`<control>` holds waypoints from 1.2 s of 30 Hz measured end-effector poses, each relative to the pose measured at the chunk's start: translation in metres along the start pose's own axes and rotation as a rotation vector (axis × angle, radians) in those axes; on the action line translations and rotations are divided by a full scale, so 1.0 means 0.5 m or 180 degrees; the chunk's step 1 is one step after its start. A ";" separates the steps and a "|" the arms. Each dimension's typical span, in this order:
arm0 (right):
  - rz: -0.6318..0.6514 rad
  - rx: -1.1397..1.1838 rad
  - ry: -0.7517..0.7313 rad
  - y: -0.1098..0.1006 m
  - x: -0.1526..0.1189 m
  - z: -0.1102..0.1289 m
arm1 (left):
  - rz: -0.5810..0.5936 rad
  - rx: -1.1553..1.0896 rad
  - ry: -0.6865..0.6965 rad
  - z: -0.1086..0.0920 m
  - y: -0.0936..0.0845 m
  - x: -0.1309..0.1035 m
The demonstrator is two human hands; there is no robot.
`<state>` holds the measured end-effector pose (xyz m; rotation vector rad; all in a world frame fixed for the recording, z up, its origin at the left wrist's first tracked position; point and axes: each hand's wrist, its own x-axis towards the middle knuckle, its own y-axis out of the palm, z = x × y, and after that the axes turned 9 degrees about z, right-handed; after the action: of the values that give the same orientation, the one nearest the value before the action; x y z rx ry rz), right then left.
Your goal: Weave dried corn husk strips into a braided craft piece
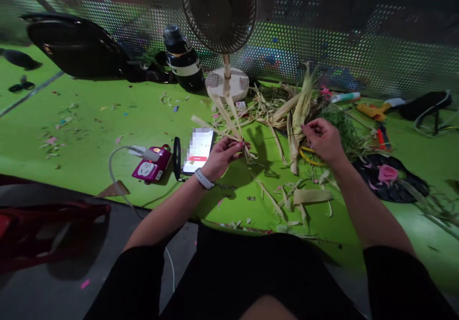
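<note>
Pinched in my left hand [226, 153] is a small fan of dry corn husk strips [229, 114], their free ends spreading up and to the left. My right hand [324, 140] has its fingers pressed together at the edge of a larger pale corn husk [303, 97] on the husk pile. Whether the fingertips grip that husk or only touch it is hard to see. Torn husk pieces [311, 196] lie on the green table [172, 119] between and below my hands.
A phone [198, 150] and a purple power adapter [152, 163] lie left of my left hand. Behind stand a fan [226, 83] and a black bottle [184, 61]. To the right are a yellow glue gun [375, 111] and a black dish-like item [405, 186]. A red stool [53, 224] stands lower left.
</note>
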<state>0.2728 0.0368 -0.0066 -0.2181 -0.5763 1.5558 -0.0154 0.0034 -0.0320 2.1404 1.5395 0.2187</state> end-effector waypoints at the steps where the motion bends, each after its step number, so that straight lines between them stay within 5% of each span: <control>1: -0.0027 0.0055 0.0069 -0.004 0.005 -0.007 | 0.0003 -0.0050 0.0002 0.000 -0.001 0.001; 8: 0.0192 0.0034 0.0110 0.004 0.002 -0.011 | 0.0303 -0.0440 0.0158 -0.007 -0.003 0.002; 14: 0.0639 -0.0914 -0.0125 -0.010 -0.003 -0.004 | 0.0248 0.0293 -0.0109 0.008 -0.008 0.002; 20: 0.1785 -0.0447 0.0144 -0.035 -0.028 0.056 | 0.0328 0.2477 0.0687 -0.019 0.027 -0.011; 24: 0.3033 -0.0978 -0.0263 -0.054 -0.066 0.145 | 0.0537 0.4661 0.1585 -0.053 0.063 0.009; 27: 0.2464 -0.1594 -0.0370 -0.085 -0.078 0.166 | 0.0769 0.5904 0.1628 -0.055 0.070 0.045; 30: 0.1638 -0.2444 0.0038 -0.105 -0.078 0.125 | 0.0988 0.6533 0.1352 -0.040 0.059 0.080; 33: 0.1834 -0.3212 0.0572 -0.090 -0.081 0.063 | 0.1181 0.6936 0.1078 -0.029 0.047 0.100; 36: 0.1732 -0.3723 0.0582 -0.053 -0.084 0.024 | 0.1286 0.7073 0.1107 -0.036 0.045 0.103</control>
<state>0.2940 -0.0077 0.0076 -1.4800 -1.3032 1.4963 0.0147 0.0507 -0.0136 3.9576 1.3542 -2.0195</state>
